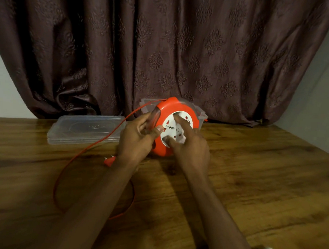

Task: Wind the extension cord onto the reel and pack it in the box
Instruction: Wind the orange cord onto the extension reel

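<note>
1. Dark patterned curtain [164, 48] hangs behind a wooden table [252, 176] that fills the lower part of the view.
2. Near the middle of the view, the left hand [138, 136] grips the orange reel [168, 109] by its rim at the reel's 9 o'clock, fingers curled round the clear edge and thumb pressed on the white face.
3. At the reel's 4 o'clock, the right hand [189, 144] has its fingers spread on the white socket plate [176, 128], index tip near the plate's 12 o'clock; whether it pinches anything there is blurred, so I cannot tell.
4. Tilted up on its edge, the reel faces the person, its lower rim at or just above the table.
5. From the reel's 11 o'clock the orange cord [94, 145] runs down toward 7 o'clock, loops on the table under the left forearm, and ends at the plug [108, 161] lying just beside the left wrist.
6. Behind the reel, at its 12 to 2 o'clock, the clear plastic box [201, 115] stands partly hidden.
7. Its clear lid [83, 129] lies flat at the reel's 9 o'clock, the cord crossing its right end.
</note>
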